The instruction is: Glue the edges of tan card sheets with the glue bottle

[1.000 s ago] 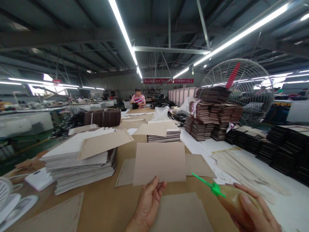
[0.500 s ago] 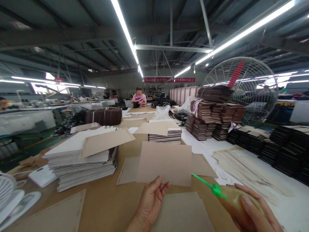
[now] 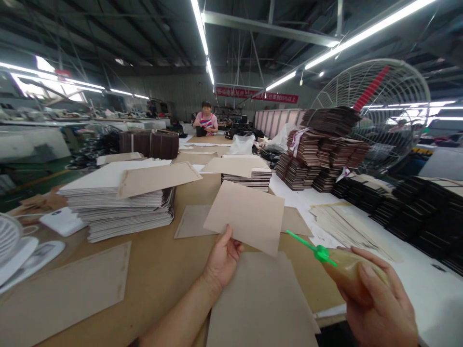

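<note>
My left hand [image 3: 226, 258] pinches the lower edge of a tan cardboard sheet [image 3: 249, 217], which it holds up at a tilt over the table. In my right hand [image 3: 383, 294] is a squeeze bottle [image 3: 356, 272] of yellowish glue-like content, its green nozzle [image 3: 307, 243] pointing up and left towards the sheet. The nozzle tip is apart from the cardboard. Below my left hand lie more cardboard sheets [image 3: 256, 303] near the table's front edge. Another sheet [image 3: 193, 221] lies flat behind the held one and is partly hidden by it.
A tall stack of white boards [image 3: 123, 212] stands at left, beside a small white fan [image 3: 14, 250]. A shorter stack [image 3: 249, 180] sits ahead. Brown bundles [image 3: 307, 154], black stacks [image 3: 427, 207] and a big caged fan [image 3: 383, 115] fill the right. A person [image 3: 206, 120] works at the far end.
The held sheet has turned clockwise, its right side now lower. The view has tipped down, so the hands and table appear higher. The bottle stays in my right hand.
</note>
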### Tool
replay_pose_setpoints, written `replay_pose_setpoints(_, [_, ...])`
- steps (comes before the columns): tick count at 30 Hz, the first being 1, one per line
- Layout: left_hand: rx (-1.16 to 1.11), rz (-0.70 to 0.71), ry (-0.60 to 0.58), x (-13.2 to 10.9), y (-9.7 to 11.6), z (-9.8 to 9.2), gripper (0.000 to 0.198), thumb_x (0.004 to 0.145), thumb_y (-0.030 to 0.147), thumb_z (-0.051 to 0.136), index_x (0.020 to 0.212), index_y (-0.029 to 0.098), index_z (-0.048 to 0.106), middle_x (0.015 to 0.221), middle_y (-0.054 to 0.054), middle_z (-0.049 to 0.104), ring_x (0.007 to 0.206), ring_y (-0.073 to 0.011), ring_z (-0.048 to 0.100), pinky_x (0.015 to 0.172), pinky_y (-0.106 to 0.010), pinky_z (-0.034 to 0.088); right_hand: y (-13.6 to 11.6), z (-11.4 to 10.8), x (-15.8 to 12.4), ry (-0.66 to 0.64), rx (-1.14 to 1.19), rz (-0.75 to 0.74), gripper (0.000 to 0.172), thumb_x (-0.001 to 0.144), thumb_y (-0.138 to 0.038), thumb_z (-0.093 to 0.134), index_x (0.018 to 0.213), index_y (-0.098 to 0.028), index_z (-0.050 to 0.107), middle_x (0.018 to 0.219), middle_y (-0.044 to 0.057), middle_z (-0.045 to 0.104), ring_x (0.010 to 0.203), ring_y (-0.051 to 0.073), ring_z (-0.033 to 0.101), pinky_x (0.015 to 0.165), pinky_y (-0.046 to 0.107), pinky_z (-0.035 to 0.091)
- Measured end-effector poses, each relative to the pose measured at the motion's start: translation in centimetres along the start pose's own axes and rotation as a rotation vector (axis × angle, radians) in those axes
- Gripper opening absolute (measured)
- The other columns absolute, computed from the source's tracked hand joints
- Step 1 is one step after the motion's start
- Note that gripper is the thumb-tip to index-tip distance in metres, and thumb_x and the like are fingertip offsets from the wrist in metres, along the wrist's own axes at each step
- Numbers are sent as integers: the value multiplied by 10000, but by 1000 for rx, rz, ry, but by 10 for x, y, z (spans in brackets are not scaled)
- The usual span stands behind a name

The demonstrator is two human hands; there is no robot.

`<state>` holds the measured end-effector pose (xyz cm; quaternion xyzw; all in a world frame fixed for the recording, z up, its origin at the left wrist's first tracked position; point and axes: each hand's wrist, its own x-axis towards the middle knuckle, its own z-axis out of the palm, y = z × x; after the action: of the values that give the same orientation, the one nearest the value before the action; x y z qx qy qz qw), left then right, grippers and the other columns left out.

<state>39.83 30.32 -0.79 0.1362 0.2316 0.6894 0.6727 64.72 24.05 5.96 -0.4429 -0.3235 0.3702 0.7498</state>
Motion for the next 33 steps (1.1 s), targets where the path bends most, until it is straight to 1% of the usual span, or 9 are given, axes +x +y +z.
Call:
replay_pose_setpoints(3, [1,11,6,1,0,2,133,879,216,657,976,124,660,948,-85,721,674,-150,675,500,-226,563,2,4,4,10,-17,3,395,682,-346,742,1025,-173,648,1004,77,663,774,177,624,538,197,485])
replay_pose_setpoints(6, [1,24,36,2,0,2,35,839,90,662,864,114,664,853,-62,727,669,-148,676,576,-262,601,6,10,8,0,-6,-14,372,684,-313,727,1012,-158,642,959,79,662,724,172,620,529,217,485])
replay_pose_setpoints(9, [-4,38,70,2,2,-1,101,795,20,668,773,117,648,758,-28,714,613,-126,661,624,-278,616,12,14,10,-30,9,-52,364,694,-311,701,1010,-146,629,923,84,653,668,176,605,470,228,458])
replay_pose_setpoints(14, [12,63,104,3,10,-4,83,803,63,685,829,135,654,791,-3,715,626,-112,662,613,-254,617,20,14,15,-75,-34,-80,335,733,-336,659,1011,-155,617,870,66,628,574,155,563,379,209,376])
replay_pose_setpoints(18, [84,59,87,-1,7,-2,142,768,88,736,880,144,668,844,3,713,643,-113,660,564,-235,611,16,22,19,-132,-98,-123,307,766,-333,648,1030,-180,617,905,63,637,632,164,591,425,223,401])
replay_pose_setpoints(22, [195,17,21,-10,-6,3,184,732,156,790,881,110,692,839,-32,707,646,-129,644,589,-267,616,9,37,19,-257,-218,-230,289,791,-349,658,1038,-204,623,1019,77,653,843,228,635,662,344,509])
replay_pose_setpoints(25, [274,10,-41,-15,-13,8,258,732,235,799,934,108,702,914,-70,710,720,-163,646,608,-292,610,8,50,15,-405,-416,-383,292,813,-345,658,1075,-220,625,1057,78,652,919,255,624,800,416,491])
replay_pose_setpoints(30, [365,26,-127,-19,-16,14,311,756,296,767,1023,149,701,1041,-91,698,870,-219,640,645,-294,574,11,78,7,-674,-579,-615,266,856,-304,618,1107,-222,586,1058,54,610,923,216,593,791,355,458])
replay_pose_setpoints(33, [396,45,-155,-19,-16,15,292,762,278,758,1027,173,699,1037,-75,697,871,-217,634,666,-298,554,12,94,5,-748,-602,-706,242,870,-282,593,1096,-201,562,1015,52,585,871,194,574,730,326,450])
